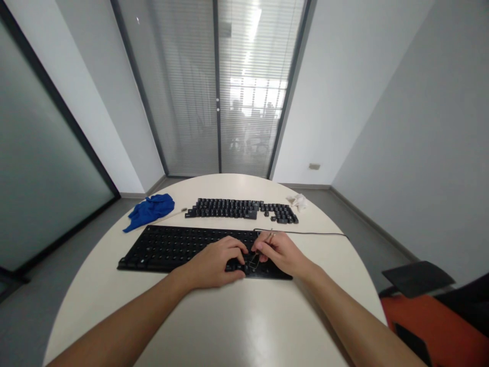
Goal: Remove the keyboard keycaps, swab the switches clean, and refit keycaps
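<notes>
The black keyboard (pixel 171 248) lies across the table in front of me, most of its keycaps off, with bare key posts showing. My left hand (pixel 219 261) rests on its right half, palm down, fingers bent and apart. A few black keycaps (pixel 232 265) show between its thumb and forefinger. Just to the right, my right hand (pixel 278 250) is closed on a thin wire keycap puller (pixel 254 263). The puller's wire loop points down at the keyboard's right end, and its other end sticks up between my fingers. Whether the loop grips a key is too small to tell.
Loose black keycaps (pixel 225 208) lie in rows behind the keyboard. A blue cloth (pixel 151 210) and a thin brush (pixel 170 216) are at the left; a crumpled white tissue (pixel 298 202) is at the back right. The keyboard cable (pixel 313 233) runs right. An orange chair (pixel 431 326) stands beside the table.
</notes>
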Tool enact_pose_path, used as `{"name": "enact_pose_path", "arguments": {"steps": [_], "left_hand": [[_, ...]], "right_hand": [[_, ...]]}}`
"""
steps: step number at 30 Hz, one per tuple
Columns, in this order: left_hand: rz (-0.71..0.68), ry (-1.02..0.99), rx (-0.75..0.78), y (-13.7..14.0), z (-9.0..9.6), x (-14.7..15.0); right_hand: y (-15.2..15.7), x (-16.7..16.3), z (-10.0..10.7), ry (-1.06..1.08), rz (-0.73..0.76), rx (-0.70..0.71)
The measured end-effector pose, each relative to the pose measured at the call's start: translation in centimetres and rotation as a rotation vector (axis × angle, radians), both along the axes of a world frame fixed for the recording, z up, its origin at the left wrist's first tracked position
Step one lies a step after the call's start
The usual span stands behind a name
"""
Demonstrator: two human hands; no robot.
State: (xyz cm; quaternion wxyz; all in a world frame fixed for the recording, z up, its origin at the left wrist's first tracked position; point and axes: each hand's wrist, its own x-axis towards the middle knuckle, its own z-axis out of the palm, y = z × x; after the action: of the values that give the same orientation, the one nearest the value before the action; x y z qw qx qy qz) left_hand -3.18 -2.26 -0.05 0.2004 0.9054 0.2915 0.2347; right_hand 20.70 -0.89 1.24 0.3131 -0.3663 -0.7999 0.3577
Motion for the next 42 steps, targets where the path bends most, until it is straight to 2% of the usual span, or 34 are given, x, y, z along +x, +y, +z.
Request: {"name": "enact_pose_path", "arguments": {"steps": [7, 14, 17, 19, 23, 30, 36, 42], "left_hand": [[0.027, -0.008, -0.034, -0.1, 0.2, 0.1], [0.069, -0.003, -0.077, -0.2, 0.2, 0.2], [0.074, -0.008, -0.084, -0.2, 0.2, 0.2], [0.055, 0.002, -0.065, -0.2, 0.3, 0.2], [0.008, 0.034, -0.012, -0.2, 0.4, 0.2], [0.05, 0.075, 0.064, -0.6, 0.3, 0.7], [0.054, 0.001, 0.024, -0.7, 0.4, 0.8], [0.163, -0.015, 0.011, -0.5, -0.2, 0.9]], "right_hand": [[-0.2, -0.6, 0.0, -0.009, 0.036, -0.004], [-0.8, -1.4, 0.5, -0.189, 0.211, 0.243], [-0.9, -1.5, 0.7, -0.214, 0.239, 0.293], [-0.9, -1.4, 0.8, -0.194, 0.213, 0.254], [-0.5, -1.3, 0.4, -0.098, 0.144, 0.066], [0.5, -0.9, -1.1, 0.102, 0.068, -0.236], [0.2, -0.7, -0.9, 0.111, 0.102, -0.116], [0.1, -0.5, -0.5, 0.014, 0.097, 0.074]]}}
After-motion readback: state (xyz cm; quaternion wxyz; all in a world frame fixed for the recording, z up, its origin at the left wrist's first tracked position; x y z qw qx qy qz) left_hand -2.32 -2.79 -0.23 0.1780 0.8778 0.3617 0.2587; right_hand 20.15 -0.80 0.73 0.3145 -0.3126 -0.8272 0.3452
